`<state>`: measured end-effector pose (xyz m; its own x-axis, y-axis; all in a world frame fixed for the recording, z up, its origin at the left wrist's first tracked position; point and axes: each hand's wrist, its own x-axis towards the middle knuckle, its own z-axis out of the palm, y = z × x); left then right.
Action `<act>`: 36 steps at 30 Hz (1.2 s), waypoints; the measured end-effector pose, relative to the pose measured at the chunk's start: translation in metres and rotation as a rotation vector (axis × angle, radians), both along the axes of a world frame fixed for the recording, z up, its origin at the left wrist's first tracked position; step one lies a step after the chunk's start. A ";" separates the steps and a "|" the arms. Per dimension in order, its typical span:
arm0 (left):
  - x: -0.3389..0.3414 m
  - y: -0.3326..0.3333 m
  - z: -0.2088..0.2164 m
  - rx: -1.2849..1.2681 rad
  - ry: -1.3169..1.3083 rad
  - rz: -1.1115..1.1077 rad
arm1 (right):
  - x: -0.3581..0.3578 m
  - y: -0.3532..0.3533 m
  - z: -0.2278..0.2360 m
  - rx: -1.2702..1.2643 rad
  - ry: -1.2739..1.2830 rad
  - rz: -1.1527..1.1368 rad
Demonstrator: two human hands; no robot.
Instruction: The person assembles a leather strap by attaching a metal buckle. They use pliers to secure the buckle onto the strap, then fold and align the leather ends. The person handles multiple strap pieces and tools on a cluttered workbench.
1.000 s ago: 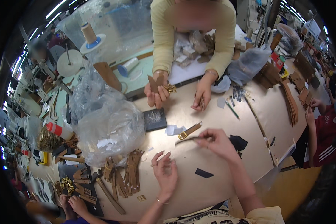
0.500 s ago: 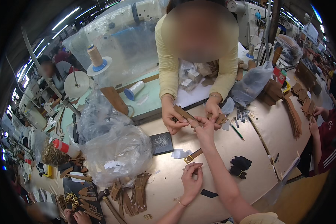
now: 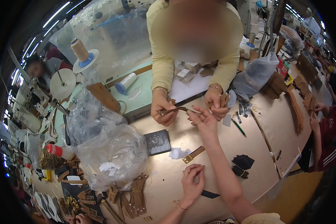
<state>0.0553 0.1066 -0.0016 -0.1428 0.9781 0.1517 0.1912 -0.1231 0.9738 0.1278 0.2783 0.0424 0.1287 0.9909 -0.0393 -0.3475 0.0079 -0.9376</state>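
Note:
A brown leather strap [image 3: 182, 109], slightly bowed, spans between a co-worker's hand [image 3: 162, 108] on its left end and my right hand [image 3: 205, 123] on its right end. My right thumb and fingers close on that end. The co-worker's other hand [image 3: 215, 102] holds more brown strap pieces [image 3: 224, 100], close by my fingertips. My left hand [image 3: 192, 183] rests low over the table, fingers loosely curled, thumb apart, with nothing visible in it. Beyond it lies a brown strap with a gold buckle [image 3: 193, 154]. Beside it sits a flat black piece [image 3: 210, 194].
A black tray-like block [image 3: 157, 142] and clear plastic bags [image 3: 110, 156] lie left of my arms. Bundled brown straps [image 3: 138, 194] are at the near left. Right of my forearm are black bundled pieces [image 3: 242, 166] and a green pencil [image 3: 239, 128]. Another person's hands [image 3: 314, 115] work at far right.
The strap between the co-worker and me has turned edge-on and bowed. My right fingers have shifted toward its right end. The view has shifted slightly; my left hand stays nearly in place.

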 end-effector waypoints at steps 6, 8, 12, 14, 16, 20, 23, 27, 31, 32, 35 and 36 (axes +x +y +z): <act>0.000 0.000 0.001 -0.019 -0.044 -0.015 | 0.002 0.002 -0.020 0.031 0.000 0.095; -0.001 -0.001 0.000 -0.017 -0.027 -0.014 | 0.004 0.005 -0.031 -0.008 -0.042 0.110; -0.001 -0.002 -0.002 -0.015 0.010 -0.027 | 0.014 0.009 -0.052 -0.160 0.056 0.135; -0.001 -0.003 -0.003 -0.019 0.003 -0.026 | 0.018 0.011 -0.059 -0.167 0.148 0.125; -0.001 -0.002 -0.003 -0.012 0.017 -0.026 | 0.021 0.013 -0.063 -0.179 0.232 0.108; -0.001 -0.003 -0.001 -0.009 0.062 -0.025 | 0.024 0.015 -0.066 -0.206 0.317 0.098; -0.002 -0.003 0.001 -0.014 0.063 -0.032 | 0.025 0.015 -0.068 -0.201 0.327 0.107; -0.002 -0.002 0.003 -0.023 0.066 -0.044 | 0.025 0.014 -0.069 -0.201 0.322 0.080; -0.003 -0.002 0.004 -0.026 0.062 -0.058 | 0.026 0.014 -0.068 -0.189 0.287 0.122; -0.003 -0.002 0.004 -0.020 0.068 -0.061 | 0.026 0.014 -0.067 -0.188 0.286 0.123; -0.003 -0.002 0.004 -0.018 0.071 -0.066 | 0.027 0.013 -0.069 -0.183 0.327 0.139; -0.003 -0.002 0.003 -0.024 0.067 -0.067 | 0.028 0.013 -0.069 -0.183 0.356 0.150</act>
